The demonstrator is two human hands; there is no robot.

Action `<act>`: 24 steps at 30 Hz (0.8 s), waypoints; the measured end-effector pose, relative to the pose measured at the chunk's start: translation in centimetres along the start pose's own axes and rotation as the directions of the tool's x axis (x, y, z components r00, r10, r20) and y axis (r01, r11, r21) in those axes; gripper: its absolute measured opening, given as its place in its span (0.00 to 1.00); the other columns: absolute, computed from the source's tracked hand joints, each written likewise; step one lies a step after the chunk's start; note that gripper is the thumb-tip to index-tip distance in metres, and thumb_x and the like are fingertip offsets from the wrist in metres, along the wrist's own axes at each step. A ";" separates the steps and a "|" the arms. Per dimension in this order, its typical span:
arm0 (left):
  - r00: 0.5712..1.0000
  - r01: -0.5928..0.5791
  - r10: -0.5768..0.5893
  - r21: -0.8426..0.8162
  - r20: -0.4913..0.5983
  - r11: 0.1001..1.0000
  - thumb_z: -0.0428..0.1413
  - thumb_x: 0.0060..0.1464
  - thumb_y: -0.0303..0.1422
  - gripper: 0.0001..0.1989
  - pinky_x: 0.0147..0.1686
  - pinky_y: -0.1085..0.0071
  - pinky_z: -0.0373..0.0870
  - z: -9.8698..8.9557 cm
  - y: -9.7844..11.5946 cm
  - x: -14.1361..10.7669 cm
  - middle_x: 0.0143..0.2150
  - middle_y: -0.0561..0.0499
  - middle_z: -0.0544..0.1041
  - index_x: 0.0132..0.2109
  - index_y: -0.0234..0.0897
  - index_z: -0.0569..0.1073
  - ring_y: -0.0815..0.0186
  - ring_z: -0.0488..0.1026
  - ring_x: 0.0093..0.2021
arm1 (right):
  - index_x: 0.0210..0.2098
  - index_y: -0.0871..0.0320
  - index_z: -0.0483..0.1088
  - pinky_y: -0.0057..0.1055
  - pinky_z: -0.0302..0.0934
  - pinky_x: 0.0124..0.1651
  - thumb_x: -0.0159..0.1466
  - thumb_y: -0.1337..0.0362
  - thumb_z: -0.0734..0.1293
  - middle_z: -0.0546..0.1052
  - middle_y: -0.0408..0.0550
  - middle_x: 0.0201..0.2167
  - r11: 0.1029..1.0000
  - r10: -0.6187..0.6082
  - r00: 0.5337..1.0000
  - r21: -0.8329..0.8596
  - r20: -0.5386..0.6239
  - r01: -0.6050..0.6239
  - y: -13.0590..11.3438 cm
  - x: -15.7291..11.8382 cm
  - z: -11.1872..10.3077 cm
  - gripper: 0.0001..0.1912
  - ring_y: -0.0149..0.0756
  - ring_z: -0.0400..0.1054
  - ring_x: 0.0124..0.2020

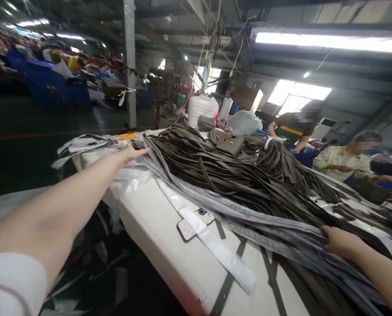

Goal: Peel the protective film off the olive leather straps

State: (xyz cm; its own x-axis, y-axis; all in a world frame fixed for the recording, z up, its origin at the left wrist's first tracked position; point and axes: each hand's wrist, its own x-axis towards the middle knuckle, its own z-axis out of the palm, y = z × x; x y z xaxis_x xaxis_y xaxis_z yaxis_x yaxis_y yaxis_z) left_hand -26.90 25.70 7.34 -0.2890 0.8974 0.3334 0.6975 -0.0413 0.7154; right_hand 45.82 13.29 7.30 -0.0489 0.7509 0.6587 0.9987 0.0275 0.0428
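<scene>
Grey sheeting (258, 221) lies beyond the phone (186, 230), beside dark strips (215, 171). Left arm outstretched, left hand (130, 155) far left of phone, 1 finger extended at sheeting; right hand (343, 243) right of phone, fingers bent on sheeting. Can't tell either grip.

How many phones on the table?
1. The phone lies on the white table, between left hand and right hand, partly under a whitish strip, on the near side of the grey strips. More could be hidden under the dark strap pile.
</scene>
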 end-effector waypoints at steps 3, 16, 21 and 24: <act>0.994 -0.040 0.031 0.082 0.101 0.996 0.58 0.57 0.51 0.51 0.64 0.47 0.53 4.7 0.0 -4.7 0.67 0.17 0.52 0.65 0.08 0.45 0.39 0.54 0.67 | 0.26 0.66 0.78 0.44 0.63 0.35 0.53 0.68 0.70 0.78 0.74 0.30 0.996 -0.037 0.970 -0.066 0.241 0.054 -1.3 -2.6 1.4 0.06 0.53 0.76 0.31; 0.850 -0.514 0.489 0.110 0.195 0.850 0.43 0.62 0.49 0.36 0.69 0.49 0.45 17.9 2.2 -25.3 0.72 0.30 0.48 0.67 0.26 0.54 0.45 0.44 0.72 | 0.31 0.56 0.77 0.40 0.67 0.52 0.67 0.61 0.62 0.79 0.52 0.44 0.991 -0.134 0.767 0.083 0.628 0.105 -11.2 -20.3 -6.3 0.13 0.44 0.73 0.45; 0.898 -0.423 0.395 0.137 0.193 0.896 0.42 0.62 0.47 0.35 0.69 0.46 0.44 19.0 2.1 -25.5 0.72 0.29 0.48 0.66 0.24 0.56 0.43 0.43 0.72 | 0.55 0.63 0.70 0.49 0.61 0.62 0.66 0.60 0.64 0.69 0.61 0.60 0.999 -0.051 0.871 0.027 0.488 0.044 -11.3 -28.1 -4.4 0.21 0.52 0.62 0.61; 0.906 -0.408 0.380 0.143 0.187 0.902 0.43 0.61 0.46 0.34 0.69 0.45 0.43 19.0 2.4 -25.7 0.72 0.31 0.48 0.66 0.26 0.57 0.43 0.43 0.72 | 0.59 0.65 0.66 0.51 0.59 0.63 0.68 0.58 0.62 0.66 0.62 0.62 1.000 -0.012 0.906 0.013 0.423 0.007 -11.3 -30.2 -3.3 0.24 0.54 0.56 0.66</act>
State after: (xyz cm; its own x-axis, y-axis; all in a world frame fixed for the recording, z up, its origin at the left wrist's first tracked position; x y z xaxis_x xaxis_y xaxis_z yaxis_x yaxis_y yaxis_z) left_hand -5.36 10.87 -11.15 0.1261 0.8792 0.4594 0.8405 -0.3407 0.4213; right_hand 35.96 -11.86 -10.62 -0.0504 0.9590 0.2789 0.9984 0.0414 0.0380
